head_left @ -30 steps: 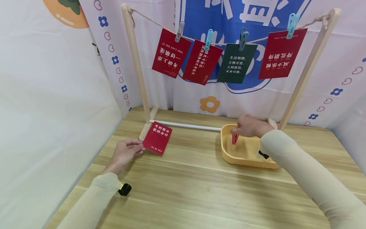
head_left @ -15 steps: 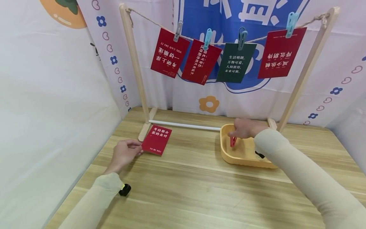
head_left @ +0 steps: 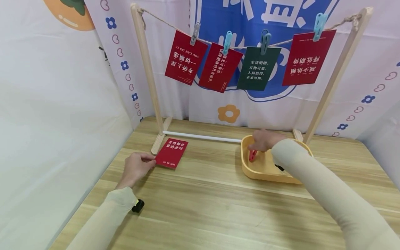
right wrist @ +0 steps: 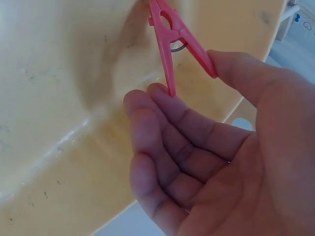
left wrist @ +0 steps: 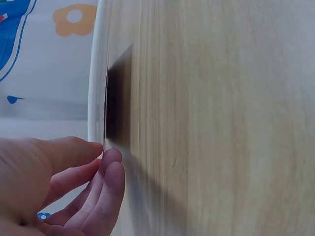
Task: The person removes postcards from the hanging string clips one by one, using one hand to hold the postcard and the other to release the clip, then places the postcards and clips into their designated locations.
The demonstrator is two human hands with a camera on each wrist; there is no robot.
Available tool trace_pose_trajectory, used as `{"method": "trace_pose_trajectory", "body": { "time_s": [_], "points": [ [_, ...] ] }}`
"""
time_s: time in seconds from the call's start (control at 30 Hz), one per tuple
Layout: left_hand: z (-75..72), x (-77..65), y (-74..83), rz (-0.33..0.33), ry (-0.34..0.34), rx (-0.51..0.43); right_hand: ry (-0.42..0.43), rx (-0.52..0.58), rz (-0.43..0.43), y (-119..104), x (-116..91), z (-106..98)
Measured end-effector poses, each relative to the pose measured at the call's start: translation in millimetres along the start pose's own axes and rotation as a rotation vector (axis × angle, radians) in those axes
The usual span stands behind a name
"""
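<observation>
My left hand [head_left: 136,169] pinches the left edge of a red card [head_left: 172,153] with white print. In the left wrist view the card shows edge-on, standing off the wooden tabletop with a dark shadow beside it, thumb on one side and fingertips on the other. Inside the yellow plastic basket [head_left: 272,178], my right hand [head_left: 265,140] holds a pink clothespin [right wrist: 170,34]. Thumb and index finger sit on the ends of its two legs, which are spread apart. The other fingers curl loosely below. The clothespin's far tip is cut off in the right wrist view.
A wooden frame [head_left: 147,69] with a white crossbar [head_left: 203,136] stands at the back. On its string [head_left: 165,23], clothespins hold three red cards [head_left: 186,57] and a green card [head_left: 259,68]. A patterned cloth hangs behind, and a white cloth wall [head_left: 62,121] borders the left.
My right hand has moved slightly left and down in the basket, still holding the clothespin. The red card in my left hand has tipped lower toward the tabletop.
</observation>
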State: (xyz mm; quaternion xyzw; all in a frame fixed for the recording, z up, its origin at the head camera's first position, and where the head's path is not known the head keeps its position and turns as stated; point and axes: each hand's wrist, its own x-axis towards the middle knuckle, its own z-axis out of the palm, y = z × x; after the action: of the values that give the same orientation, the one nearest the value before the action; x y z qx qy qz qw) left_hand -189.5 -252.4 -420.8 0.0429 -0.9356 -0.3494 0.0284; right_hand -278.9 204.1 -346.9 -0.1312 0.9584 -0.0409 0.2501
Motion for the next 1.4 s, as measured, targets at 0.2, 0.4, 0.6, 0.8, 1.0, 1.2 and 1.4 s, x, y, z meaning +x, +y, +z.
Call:
{"method": "trace_pose_trajectory", "body": {
  "time_s": [0.2, 0.4, 0.6, 0.8, 1.0, 1.2, 1.4],
  "points": [
    [0.0, -0.2, -2.2, 0.023, 0.033, 0.021, -0.003, -0.002, -0.008, -3, 3, 2],
    [0.6, 1.0, -4.2, 0.019, 0.038, 0.032, -0.055, 0.008, 0.020, -8, 6, 5],
    [2.3, 5.0, -6.1, 0.005, 0.035, 0.035, -0.082, -0.014, 0.065, -14, 11, 8],
    [2.3, 6.9, -3.1, -0.023, 0.012, 0.035, -0.106, -0.019, 0.099, -16, 14, 9],
    [1.3, 8.4, 0.3, -0.043, -0.013, 0.035, -0.098, -0.023, 0.096, -17, 15, 10],
    [0.2, 10.1, 2.2, -0.048, -0.027, 0.034, -0.079, -0.033, 0.090, -18, 16, 10],
    [-1.8, 9.3, 3.9, -0.026, -0.033, 0.043, -0.073, -0.041, 0.080, -19, 16, 9]
  ]
}}
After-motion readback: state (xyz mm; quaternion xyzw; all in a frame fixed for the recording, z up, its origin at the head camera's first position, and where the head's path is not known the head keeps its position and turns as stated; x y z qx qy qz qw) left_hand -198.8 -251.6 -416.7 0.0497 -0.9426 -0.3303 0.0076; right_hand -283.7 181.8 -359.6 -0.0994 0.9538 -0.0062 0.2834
